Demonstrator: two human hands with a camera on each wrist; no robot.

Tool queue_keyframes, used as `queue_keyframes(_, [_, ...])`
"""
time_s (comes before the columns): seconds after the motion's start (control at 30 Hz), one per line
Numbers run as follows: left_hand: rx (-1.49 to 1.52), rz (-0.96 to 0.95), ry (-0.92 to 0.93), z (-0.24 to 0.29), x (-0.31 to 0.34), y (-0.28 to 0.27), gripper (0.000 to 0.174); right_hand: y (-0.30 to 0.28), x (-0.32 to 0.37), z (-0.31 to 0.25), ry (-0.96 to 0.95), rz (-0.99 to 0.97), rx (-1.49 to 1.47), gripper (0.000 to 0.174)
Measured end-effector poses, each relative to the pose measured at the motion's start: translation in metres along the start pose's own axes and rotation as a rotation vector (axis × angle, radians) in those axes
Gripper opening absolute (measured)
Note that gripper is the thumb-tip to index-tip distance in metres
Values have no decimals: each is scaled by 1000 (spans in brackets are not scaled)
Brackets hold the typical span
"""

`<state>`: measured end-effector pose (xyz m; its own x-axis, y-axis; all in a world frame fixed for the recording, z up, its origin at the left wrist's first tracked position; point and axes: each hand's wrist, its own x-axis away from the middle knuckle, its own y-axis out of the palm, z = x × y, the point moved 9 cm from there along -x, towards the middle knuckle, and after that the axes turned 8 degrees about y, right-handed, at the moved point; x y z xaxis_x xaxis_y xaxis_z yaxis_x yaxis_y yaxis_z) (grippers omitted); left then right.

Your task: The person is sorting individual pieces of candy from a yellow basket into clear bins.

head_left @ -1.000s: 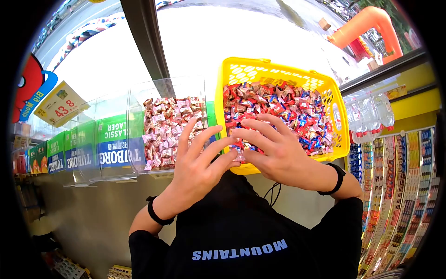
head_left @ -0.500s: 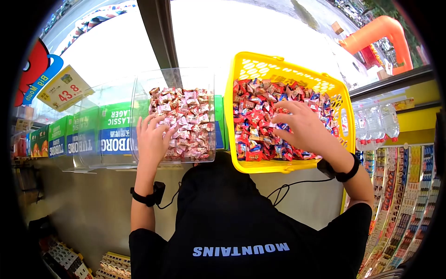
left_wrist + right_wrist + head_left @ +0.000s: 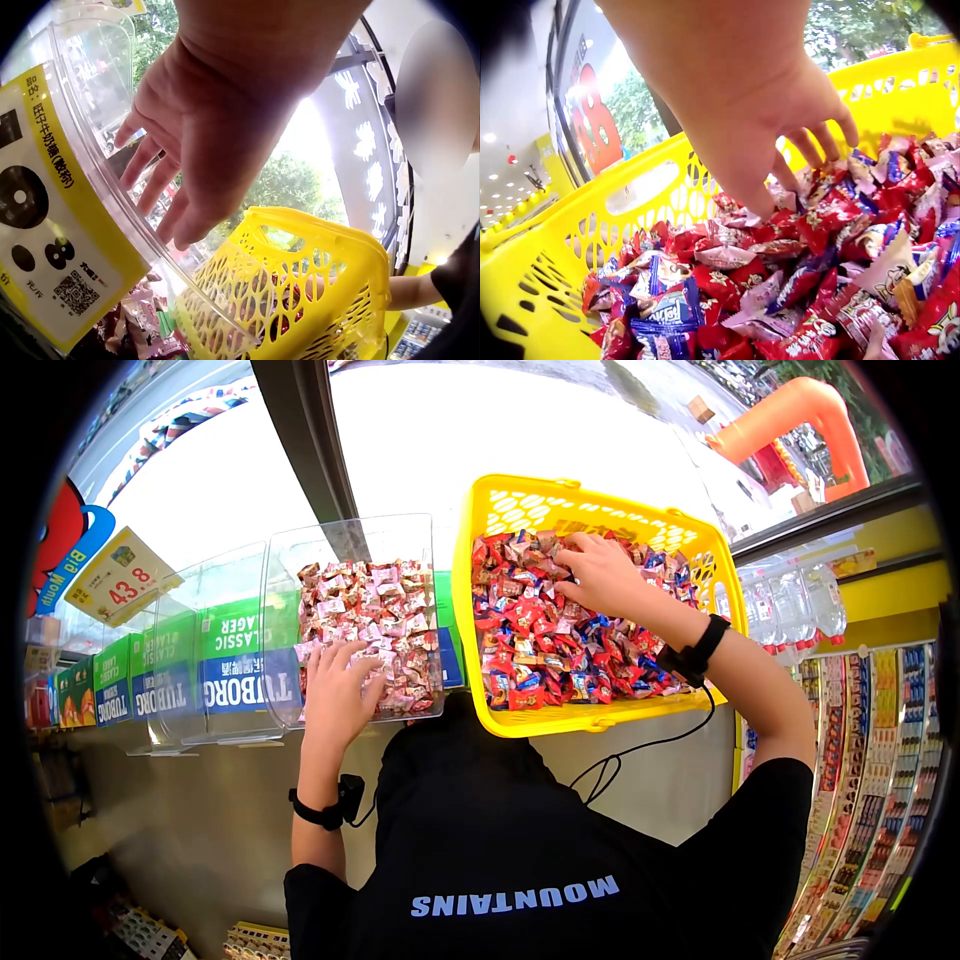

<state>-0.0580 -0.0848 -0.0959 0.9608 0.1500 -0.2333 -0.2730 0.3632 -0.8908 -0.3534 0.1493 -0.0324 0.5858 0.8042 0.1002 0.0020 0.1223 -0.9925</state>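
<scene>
A clear plastic bin (image 3: 285, 560) holds pink wrapped sweets (image 3: 370, 620). My left hand (image 3: 340, 690) rests at its front rim with straight, spread fingers and holds nothing; in the left wrist view the left hand (image 3: 187, 150) lies over the clear rim (image 3: 90, 150). Beside the bin on the right stands a yellow basket (image 3: 590, 720) full of red, blue and pink wrapped sweets (image 3: 545, 640). My right hand (image 3: 595, 570) is deep in it near the back wall. In the right wrist view the right hand (image 3: 780, 127) touches the sweets (image 3: 780, 300) with spread fingertips, inside the basket (image 3: 570, 225).
Green and blue beer cartons (image 3: 235, 660) stand behind the bin on the left, with a yellow price tag (image 3: 120, 580) above them. Water bottles (image 3: 790, 605) stand right of the basket. Racks of small packets (image 3: 870, 760) fill the right side. A dark window post (image 3: 300, 440) rises behind.
One second ago both hands met in front of the basket. The left hand then went to the clear bin's front; the right went into the basket and has reached farther back.
</scene>
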Motion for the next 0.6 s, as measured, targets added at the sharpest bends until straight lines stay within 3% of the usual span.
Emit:
queue_keyframes(0.17, [73, 50, 45, 16, -5, -13, 17, 4, -11, 2, 6, 14, -48, 25])
queue_keyframes(0.3, [104, 153, 122, 36, -14, -39, 17, -31, -8, -10, -70, 27, -236, 18])
queue_keyframes(0.5, [192, 316, 221, 88, -41, -96, 24, -121, 52, -87, -355, 265, -215, 17])
queue_keyframes(0.6, [349, 297, 301, 124, -55, -112, 29, -137, 89, -126, -443, 324, -199, 20])
